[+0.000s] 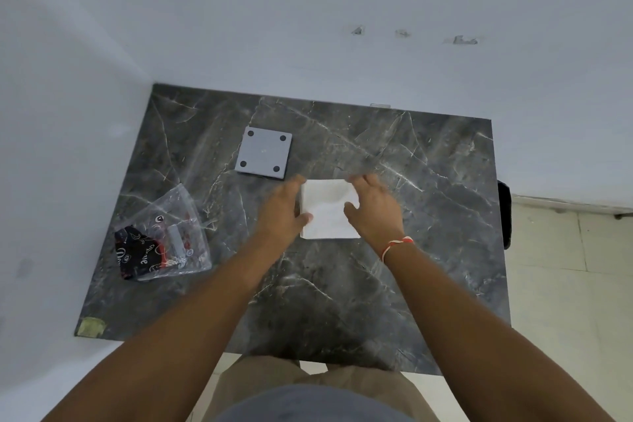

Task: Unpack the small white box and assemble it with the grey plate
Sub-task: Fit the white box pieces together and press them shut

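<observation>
Fingers (301, 216) of the left hand (281, 212) curl against the left edge of the small white box (327, 212), the thumb resting on its lower left part, while the fingers (359, 181) of the right hand (375, 209) curve over the box's upper right corner and its thumb lies on the top face. Both hands are blurred, so it cannot be told whether they truly clamp the box or only touch it; the fingers look loosely bent around its sides rather than spread flat. The box sits just right of the frame's centre, lying on the dark marbled worktop (428, 216), its top face showing between the two hands.

A red and white thread bracelet (397, 245) circles the right wrist. Both bare forearms reach up from the bottom corners of the frame towards the middle.

Up and to the left of the box, near it but apart from it, the grey plate (264, 152) lies flat on the worktop, square, with a dark round hole near each of its four corners. Further left, towards the worktop's left edge, lies a clear plastic bag (164, 236) holding a black printed piece, a grey part and some small red and silver bits too small to make out.

A patch of yellowish tape (90, 326) marks the lower left corner of the worktop. A white wall (308, 27) with chipped spots fills the upper frame, and a pale tiled floor (565, 267) shows at right.
</observation>
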